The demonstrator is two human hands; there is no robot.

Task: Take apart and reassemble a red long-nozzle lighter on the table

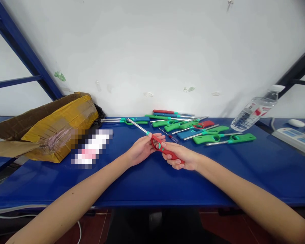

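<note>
A red lighter with a long metal tube is held over the blue table, its tube pointing up and to the left. My right hand is wrapped round its red handle. My left hand is at the trigger-ring end, thumb near the turquoise collar and fingers behind the ring, touching the lighter. Behind my hands lie several more lighters: green ones, blue ones and a red one, their tubes pointing different ways. A thin pen-like tool rests just beyond my right hand.
On the left of the blue table stands an open cardboard box with yellow tape, beside a blurred white and pink item. A water bottle leans at the right, near a white device. A white wall is behind.
</note>
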